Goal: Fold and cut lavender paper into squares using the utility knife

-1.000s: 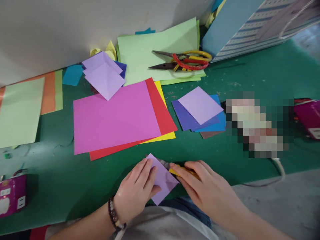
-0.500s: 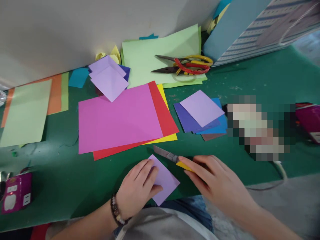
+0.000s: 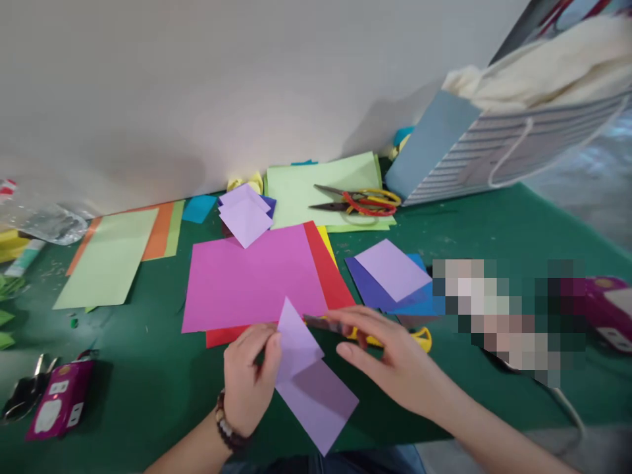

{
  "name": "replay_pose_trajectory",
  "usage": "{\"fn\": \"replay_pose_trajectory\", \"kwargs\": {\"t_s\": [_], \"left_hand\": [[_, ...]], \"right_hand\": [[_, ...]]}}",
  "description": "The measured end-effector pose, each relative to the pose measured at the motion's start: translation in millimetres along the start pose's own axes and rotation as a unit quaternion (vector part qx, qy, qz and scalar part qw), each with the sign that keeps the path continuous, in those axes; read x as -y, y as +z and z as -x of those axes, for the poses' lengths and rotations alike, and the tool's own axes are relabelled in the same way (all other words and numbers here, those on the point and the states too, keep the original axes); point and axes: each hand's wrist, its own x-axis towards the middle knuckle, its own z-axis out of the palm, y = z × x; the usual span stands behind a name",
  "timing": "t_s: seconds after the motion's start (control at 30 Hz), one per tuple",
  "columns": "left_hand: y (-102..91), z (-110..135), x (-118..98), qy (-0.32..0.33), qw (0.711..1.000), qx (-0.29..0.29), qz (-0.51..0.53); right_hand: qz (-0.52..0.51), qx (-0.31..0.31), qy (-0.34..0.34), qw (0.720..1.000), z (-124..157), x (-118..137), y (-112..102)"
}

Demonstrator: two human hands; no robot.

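My left hand [image 3: 251,368] pinches the left edge of a light purple paper piece [image 3: 299,345] that tilts up to a point. Below it, partly covered, is a second light purple paper square [image 3: 326,401] near the table's front edge. My right hand [image 3: 395,362] hovers over a yellow utility knife [image 3: 423,339], its thumb apart from the fingers. The knife's blade points left, by the red paper's corner; the hand hides the middle of the handle. Whether the curled fingers touch the knife is hard to see.
Behind my hands lie magenta paper [image 3: 251,280] over red and yellow sheets, purple squares [image 3: 392,270] on blue paper, and scissors with pliers [image 3: 368,203] on pale green paper. A striped paper bag [image 3: 474,158] stands back right. A magenta power strip [image 3: 62,398] sits left.
My left hand has lifted a purple piece off the other square, which now shows beneath. My right hand's grip on the utility knife has loosened, with the thumb apart. The view has tilted up.
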Motion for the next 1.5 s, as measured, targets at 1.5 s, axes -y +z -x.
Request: {"fn": "replay_pose_trajectory", "kwargs": {"t_s": [1.5], "left_hand": [[11.0, -27, 10, -0.407, 0.682, 0.080, 0.602]], "right_hand": [[-0.235, 0.102, 0.212, 0.943, -63, -14, -13]]}}
